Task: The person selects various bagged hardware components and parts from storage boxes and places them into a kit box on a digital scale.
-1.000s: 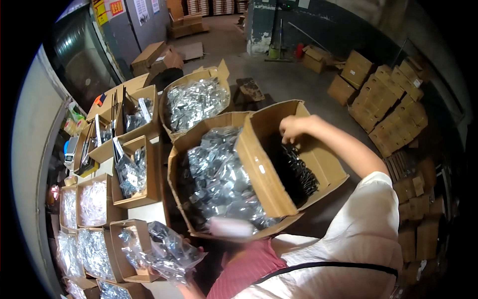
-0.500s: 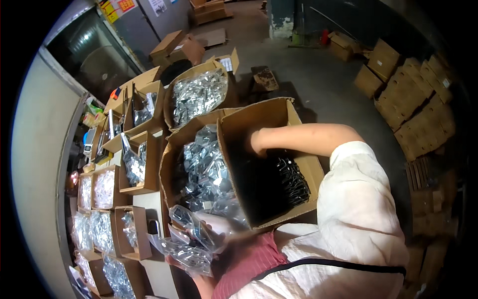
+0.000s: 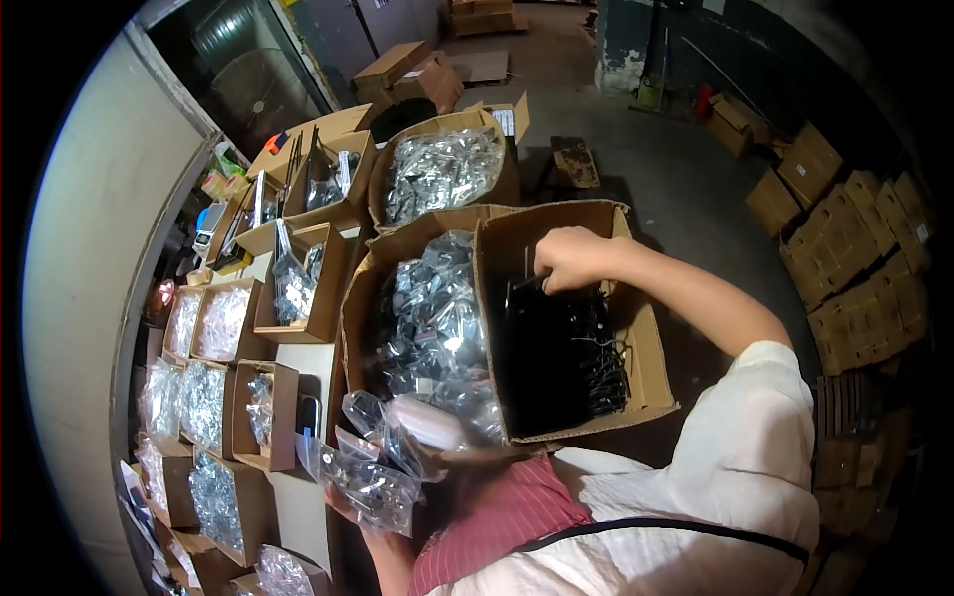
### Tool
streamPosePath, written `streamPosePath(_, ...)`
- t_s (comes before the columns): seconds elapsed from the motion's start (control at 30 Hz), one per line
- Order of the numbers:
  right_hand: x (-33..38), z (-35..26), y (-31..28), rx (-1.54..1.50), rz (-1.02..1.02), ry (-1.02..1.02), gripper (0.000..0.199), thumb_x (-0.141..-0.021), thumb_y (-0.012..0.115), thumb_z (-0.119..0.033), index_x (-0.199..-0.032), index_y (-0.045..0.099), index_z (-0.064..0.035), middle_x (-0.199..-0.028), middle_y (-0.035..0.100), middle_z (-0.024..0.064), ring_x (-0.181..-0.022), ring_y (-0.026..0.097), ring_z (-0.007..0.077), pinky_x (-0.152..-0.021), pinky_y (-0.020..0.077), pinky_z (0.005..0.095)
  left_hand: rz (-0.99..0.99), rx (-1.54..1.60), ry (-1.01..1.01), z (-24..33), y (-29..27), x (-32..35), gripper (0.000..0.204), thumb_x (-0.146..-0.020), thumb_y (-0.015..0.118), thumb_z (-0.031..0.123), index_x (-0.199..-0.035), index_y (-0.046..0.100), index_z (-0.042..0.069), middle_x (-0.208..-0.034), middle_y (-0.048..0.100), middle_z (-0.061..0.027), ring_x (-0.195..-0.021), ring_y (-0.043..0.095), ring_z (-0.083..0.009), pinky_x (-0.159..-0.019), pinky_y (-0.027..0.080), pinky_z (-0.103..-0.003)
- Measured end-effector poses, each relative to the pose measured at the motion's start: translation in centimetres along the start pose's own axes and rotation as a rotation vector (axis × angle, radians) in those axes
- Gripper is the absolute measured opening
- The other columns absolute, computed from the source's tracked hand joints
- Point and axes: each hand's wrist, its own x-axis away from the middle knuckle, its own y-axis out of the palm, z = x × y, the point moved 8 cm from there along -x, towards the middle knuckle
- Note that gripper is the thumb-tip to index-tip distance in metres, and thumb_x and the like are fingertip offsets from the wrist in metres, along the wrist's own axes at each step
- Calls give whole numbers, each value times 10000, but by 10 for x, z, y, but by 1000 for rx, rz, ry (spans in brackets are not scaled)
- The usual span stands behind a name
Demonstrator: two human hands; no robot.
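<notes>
My right hand is raised near the far rim of the right section of a large cardboard box. Its fingers are closed on a thin black part, whose exact kind I cannot make out. Below lie many black, bent rod-like parts, partly lost in shadow. Low in front of my body, my left hand is closed around clear plastic bags with small parts inside; the bags hide most of its fingers. The box's left section holds more clear bags of grey parts.
Small cardboard trays of bagged parts stand on the table at the left. A round-sided carton of clear bags stands beyond the large box. Stacked cartons line the right side, and a wooden stool stands on the floor.
My right hand has risen out of the box's right section with a black part in its fingers. My left hand still holds the bags. The whole view has shifted slightly.
</notes>
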Motion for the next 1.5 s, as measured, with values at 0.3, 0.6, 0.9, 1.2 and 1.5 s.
streamPosePath(0.3, 62, -6, -32, -583, 194, 130, 186, -875, 657, -133, -843, 705, 44, -634, 650, 65, -459, 573, 127, -460, 476, 274, -77, -22, -84, -10, 27, -21, 858, -752, 723, 530, -1396, 453, 31, -1243, 597, -222, -1108, 622, -374, -951, 529, -565)
streamPosePath(0.6, 109, -66, -70, -1094, 179, 147, 205, -863, 663, -129, -817, 699, 68, -601, 626, 79, -367, 496, 74, -346, 381, 200, -198, 107, -252, -12, 61, -52, 895, -723, 770, 512, -1445, 437, 102, -1292, 578, -189, -1124, 611, -350, -966, 531, -507)
streamPosePath(0.9, 58, -168, -38, -1281, -72, 38, 271, -911, 616, -86, -1114, 612, 93, -661, 658, 116, -450, 620, 142, -401, 475, 221, -1124, 188, -435, -42, 118, -80, 998, -761, 670, 674, -1434, 427, -22, -1383, 483, -305, -1318, 451, -434, -992, 454, -621)
streamPosePath(1.2, 86, -117, -36, -1234, 345, 61, 551, -917, 681, -134, -1386, 450, 38, -963, 674, 131, -798, 675, 168, -698, 563, 286, -805, 18, -631, -78, 127, -82, 892, -840, 651, 572, -1454, 386, -19, -1397, 463, -306, -1321, 452, -428, -974, 459, -625)
streamPosePath(1.5, 241, 107, 10, -1653, 1064, 74, 427, -937, 628, -149, -1314, 498, 0, -939, 689, 128, -773, 695, 206, -682, 554, 307, -721, 394, -868, -119, 234, -54, 658, -971, 579, 387, -1457, 350, 8, -1514, 289, -241, -1375, 398, -375, -939, 428, -683)
